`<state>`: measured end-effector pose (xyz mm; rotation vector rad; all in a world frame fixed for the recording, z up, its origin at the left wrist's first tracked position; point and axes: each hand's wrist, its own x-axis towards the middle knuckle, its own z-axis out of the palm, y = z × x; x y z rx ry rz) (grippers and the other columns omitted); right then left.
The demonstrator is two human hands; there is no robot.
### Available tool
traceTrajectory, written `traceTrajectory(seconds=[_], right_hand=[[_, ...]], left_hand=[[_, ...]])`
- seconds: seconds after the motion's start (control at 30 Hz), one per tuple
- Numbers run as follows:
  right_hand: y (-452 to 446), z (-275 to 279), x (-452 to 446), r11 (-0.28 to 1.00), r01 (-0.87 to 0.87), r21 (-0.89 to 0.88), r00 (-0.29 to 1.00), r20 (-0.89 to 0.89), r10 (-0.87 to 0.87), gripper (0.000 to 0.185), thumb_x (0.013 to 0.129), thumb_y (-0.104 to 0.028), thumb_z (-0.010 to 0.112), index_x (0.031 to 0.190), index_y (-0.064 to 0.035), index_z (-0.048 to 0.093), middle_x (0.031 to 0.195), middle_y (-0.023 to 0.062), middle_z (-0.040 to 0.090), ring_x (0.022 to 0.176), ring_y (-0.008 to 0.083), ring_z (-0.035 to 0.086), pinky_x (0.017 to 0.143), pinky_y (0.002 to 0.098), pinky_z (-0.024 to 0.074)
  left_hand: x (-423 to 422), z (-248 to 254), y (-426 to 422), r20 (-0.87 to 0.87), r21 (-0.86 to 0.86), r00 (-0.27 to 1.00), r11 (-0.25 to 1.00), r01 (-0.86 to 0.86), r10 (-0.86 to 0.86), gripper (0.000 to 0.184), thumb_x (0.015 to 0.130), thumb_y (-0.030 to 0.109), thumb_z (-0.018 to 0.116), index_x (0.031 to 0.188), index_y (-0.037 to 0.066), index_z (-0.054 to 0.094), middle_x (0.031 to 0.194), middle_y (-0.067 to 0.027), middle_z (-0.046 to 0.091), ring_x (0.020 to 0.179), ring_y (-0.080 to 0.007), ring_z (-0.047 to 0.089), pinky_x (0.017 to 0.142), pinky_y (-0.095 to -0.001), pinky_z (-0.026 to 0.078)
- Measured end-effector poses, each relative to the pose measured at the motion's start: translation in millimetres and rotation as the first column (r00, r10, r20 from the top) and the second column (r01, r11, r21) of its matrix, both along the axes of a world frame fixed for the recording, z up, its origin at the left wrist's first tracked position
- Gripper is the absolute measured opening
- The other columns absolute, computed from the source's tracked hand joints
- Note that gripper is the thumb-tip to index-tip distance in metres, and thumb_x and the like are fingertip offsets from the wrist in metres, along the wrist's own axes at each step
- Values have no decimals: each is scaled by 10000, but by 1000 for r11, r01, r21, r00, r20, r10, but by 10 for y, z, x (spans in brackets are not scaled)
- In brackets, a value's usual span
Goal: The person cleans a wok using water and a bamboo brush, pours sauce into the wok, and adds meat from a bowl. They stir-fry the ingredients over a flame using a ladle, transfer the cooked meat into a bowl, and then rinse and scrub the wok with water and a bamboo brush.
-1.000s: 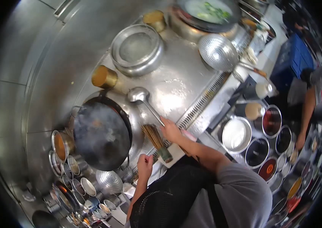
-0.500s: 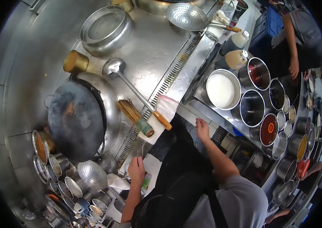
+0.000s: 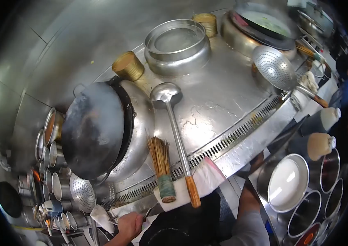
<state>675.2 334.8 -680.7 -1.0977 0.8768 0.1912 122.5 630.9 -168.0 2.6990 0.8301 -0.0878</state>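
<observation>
My left hand (image 3: 130, 225), at the stove's front edge, has its fingers curled round a small metal lever. My right arm reaches into the shadowed gap between stove and side counter; the right hand (image 3: 257, 161) is dim there, its fingers not distinguishable. A ladle (image 3: 178, 131) lies with its bowl on the stove and its wooden handle over a white cloth (image 3: 201, 177). Beside it is a bamboo brush (image 3: 160, 158) with a green-wrapped grip. The dark wok (image 3: 94, 133) on the left burner gives off smoke or steam.
A round metal pot (image 3: 178, 59) and two brassy cans stand toward the back. A perforated strainer (image 3: 274, 67) rests at the right, near a second wok (image 3: 264, 24) holding pale liquid. The right counter holds a pot of white liquid (image 3: 288, 182), bottles and dark pots.
The view has swung toward the stove. My right hand let go of the ladle handle earlier and has moved to the gap at the right. My left hand is lower, at the stove edge.
</observation>
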Motion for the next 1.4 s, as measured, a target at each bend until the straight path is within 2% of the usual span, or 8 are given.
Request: traceTrajectory(seconds=[0.13, 0.2, 0.23, 0.33, 0.67, 1.17, 1.23, 1.4], right_hand=[[48, -130, 257, 999, 35, 9, 999, 8, -35, 400, 1061, -179, 484, 1433, -82, 593, 1384, 139, 633, 1155, 295, 682, 884, 467, 575], [44, -148, 322, 999, 44, 15, 999, 9, -44, 403, 1061, -183, 484, 1438, -82, 589, 1383, 138, 633, 1153, 296, 683, 882, 467, 575], [43, -160, 341, 999, 43, 16, 999, 7, -43, 405, 1061, -186, 484, 1440, -83, 587, 1382, 138, 633, 1152, 296, 684, 881, 467, 574], [43, -173, 382, 999, 41, 17, 999, 9, -41, 411, 1062, -192, 484, 1446, -83, 580, 1379, 137, 633, 1148, 297, 686, 877, 467, 574], [-51, -147, 370, 999, 40, 11, 999, 20, -40, 432, 1062, -213, 484, 1468, -85, 559, 1371, 134, 633, 1137, 301, 691, 865, 466, 572], [-259, -12, 289, 1000, 27, 9, 999, 35, -27, 466, 1063, -245, 484, 1500, -87, 526, 1359, 129, 633, 1119, 307, 699, 847, 465, 569], [-305, 75, 139, 1000, 7, 0, 999, 42, -7, 471, 1063, -249, 484, 1504, -87, 522, 1357, 128, 633, 1116, 308, 700, 845, 465, 568], [-380, 746, -1124, 981, -183, -66, 982, 37, 185, 483, 1064, -260, 484, 1515, -88, 511, 1353, 126, 633, 1111, 310, 703, 839, 465, 567]], left_hand=[[-163, -153, 9, -63, 60, 998, 998, -20, 24, 354, 1040, 266, 512, 742, 85, 573, 667, -166, 592, 604, -420, 605, 575, -529, 475], [-316, -236, 10, -294, 19, 956, 1000, 8, -2, 245, 968, 232, 557, 1106, 54, 656, 1108, -265, 680, 985, -423, 685, 771, -539, 516], [-102, -86, -50, -228, 35, 973, 999, -14, 22, 182, 946, 186, 537, 964, 54, 662, 924, -230, 686, 853, -431, 685, 739, -544, 519], [81, 27, -108, -225, 40, 969, 995, -92, 99, 194, 942, 169, 529, 871, 50, 665, 844, -220, 687, 786, -436, 688, 695, -554, 519], [36, -20, -98, -245, 104, 966, 993, -61, 85, 196, 920, 226, 595, 845, 64, 675, 810, -212, 698, 741, -424, 699, 647, -548, 528], [-133, -142, -43, -43, 165, 997, 984, 66, -59, 142, 942, 205, 565, 900, 82, 622, 785, -166, 606, 678, -369, 617, 607, -513, 468], [-172, -208, 19, -37, 115, 999, 993, 21, -17, 325, 1022, 246, 530, 738, 96, 583, 674, -157, 604, 603, -416, 606, 579, -527, 479], [-148, -193, 15, 9, 19, 1000, 999, -27, 27, 359, 1027, 330, 546, 756, 101, 599, 680, -153, 618, 634, -420, 629, 582, -551, 495]])
